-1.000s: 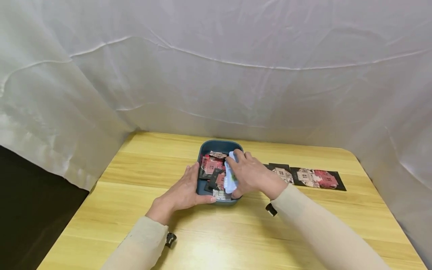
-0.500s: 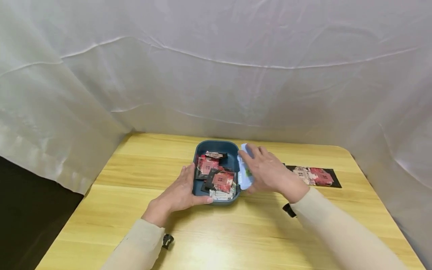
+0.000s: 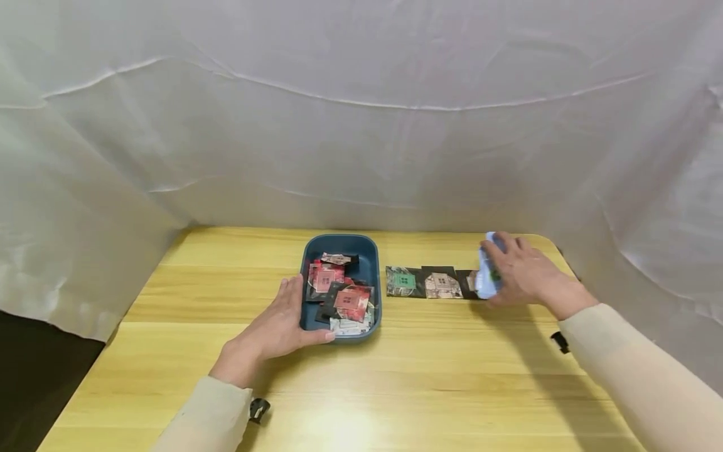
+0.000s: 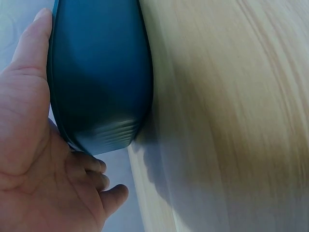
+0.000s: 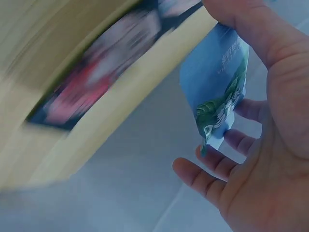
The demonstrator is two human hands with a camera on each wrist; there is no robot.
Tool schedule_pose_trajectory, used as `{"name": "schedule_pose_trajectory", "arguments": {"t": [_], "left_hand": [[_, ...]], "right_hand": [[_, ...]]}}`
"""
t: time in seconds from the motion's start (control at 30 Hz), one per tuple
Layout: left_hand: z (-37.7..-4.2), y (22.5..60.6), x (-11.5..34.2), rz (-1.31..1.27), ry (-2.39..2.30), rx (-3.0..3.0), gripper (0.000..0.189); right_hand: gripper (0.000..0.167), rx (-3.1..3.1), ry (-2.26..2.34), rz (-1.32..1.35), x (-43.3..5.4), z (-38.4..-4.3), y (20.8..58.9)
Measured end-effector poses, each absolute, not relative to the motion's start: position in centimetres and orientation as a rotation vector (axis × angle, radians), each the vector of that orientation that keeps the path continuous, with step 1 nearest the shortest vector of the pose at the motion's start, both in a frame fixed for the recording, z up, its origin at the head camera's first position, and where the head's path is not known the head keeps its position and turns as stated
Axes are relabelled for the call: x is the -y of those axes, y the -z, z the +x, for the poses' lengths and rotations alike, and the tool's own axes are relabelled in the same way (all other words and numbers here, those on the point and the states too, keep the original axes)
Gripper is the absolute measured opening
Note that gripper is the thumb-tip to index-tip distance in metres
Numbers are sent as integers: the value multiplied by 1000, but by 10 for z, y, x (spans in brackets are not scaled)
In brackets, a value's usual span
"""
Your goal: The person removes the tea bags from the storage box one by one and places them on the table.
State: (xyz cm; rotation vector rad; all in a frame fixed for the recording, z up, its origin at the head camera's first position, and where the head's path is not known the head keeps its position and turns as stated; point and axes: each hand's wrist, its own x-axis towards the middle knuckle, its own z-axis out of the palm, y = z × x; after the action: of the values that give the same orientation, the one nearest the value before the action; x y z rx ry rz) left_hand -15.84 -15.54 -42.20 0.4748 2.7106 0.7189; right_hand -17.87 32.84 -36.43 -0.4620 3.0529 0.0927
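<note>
My right hand (image 3: 522,270) pinches a light-blue packet (image 3: 485,277) above the right end of a row of flat printed sachets (image 3: 403,282). In the right wrist view, green leaves and white lettering show on the blue packet (image 5: 212,72), held between thumb and fingers. My left hand (image 3: 273,326) rests against the left side of a dark blue rectangular box (image 3: 369,263), fingers straight along its wall and thumb over the near edge. Inside the box lie several black, red and white sachets (image 3: 347,301). Part of the sachet row is hidden behind my right hand.
The box and sachet row lie on a wooden table (image 3: 395,389), toward its far edge. A pale cloth (image 3: 361,144) hangs behind and along both sides. In the right wrist view, a blurred red-and-black sachet (image 5: 82,94) lies near the table edge.
My right hand has carried the blue packet out of the box and rightward over the sachet row. My left hand has stayed against the box. The view has turned to the right.
</note>
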Motion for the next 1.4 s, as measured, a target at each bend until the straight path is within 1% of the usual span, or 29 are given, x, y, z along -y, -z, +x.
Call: {"name": "schedule_pose_trajectory", "arguments": {"t": [0.23,0.33,0.43,0.7,0.97,1.3,1.4], "left_hand": [[-158,422,158,462,-694,-2726,140],[-158,423,157,469,-696,-2727,140],[-158,424,155,473,-709,-2722,140],[-159,426,155,474,-740,-2716,141],[-159,425,155,461,-744,-2704,140],[-159,425,155,452,-758,-2705,140],[-159,425,155,455,-760,-2706,139]], "right_hand": [[128,-2930,-205,-233,-414,-189,372],[125,-2914,-271,-195,-439,-191,376],[122,-2910,-296,-201,-455,-190,383],[121,-2842,-271,-206,-463,-185,400],[114,-2795,-350,-232,-464,-190,413],[111,-2789,-459,-324,-456,-188,409],[106,-2796,-485,-350,-452,-185,407]]}}
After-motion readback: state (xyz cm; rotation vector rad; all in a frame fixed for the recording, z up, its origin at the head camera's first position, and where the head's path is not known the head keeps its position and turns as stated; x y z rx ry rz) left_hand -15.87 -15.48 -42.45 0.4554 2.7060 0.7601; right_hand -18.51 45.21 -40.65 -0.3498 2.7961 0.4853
